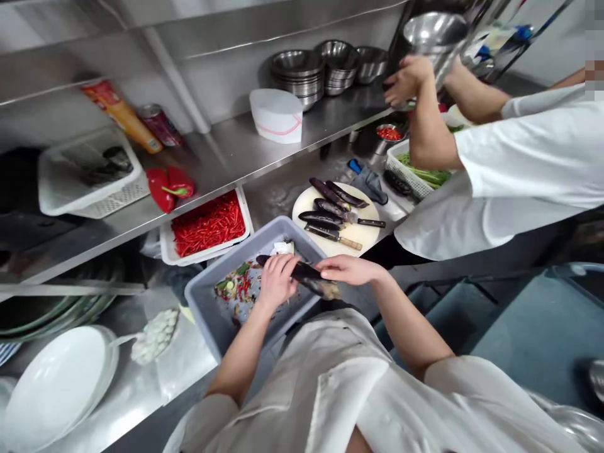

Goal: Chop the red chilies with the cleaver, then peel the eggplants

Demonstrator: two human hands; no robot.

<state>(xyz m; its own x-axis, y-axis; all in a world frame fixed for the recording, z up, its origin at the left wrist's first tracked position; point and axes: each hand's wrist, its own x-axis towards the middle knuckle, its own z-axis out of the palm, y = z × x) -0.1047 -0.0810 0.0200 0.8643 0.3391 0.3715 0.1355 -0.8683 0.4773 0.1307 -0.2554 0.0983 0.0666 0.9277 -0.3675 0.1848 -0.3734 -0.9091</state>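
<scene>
Over the grey plastic tub (201, 314), my left hand (278, 282) is closed around a long dark eggplant (306, 272). My right hand (352, 269) grips the same eggplant farther along with its fingers, near the pale, ragged end. Scraps of peel, red chili and green bits lie in the tub below. Ahead, on a round white cutting board (372, 236), rest several more eggplants (323, 217). A knife with a dark handle (371, 222) and one with a wooden handle (350, 243) lie beside them.
A white basket of red chilies (207, 223) stands beyond the tub. Steel bowls (297, 69) and a white paper hat (276, 116) sit on the overhead shelf. At right, a co-worker's hands (410, 78) hold a metal bowl (434, 31). White plates (59, 384) are at left.
</scene>
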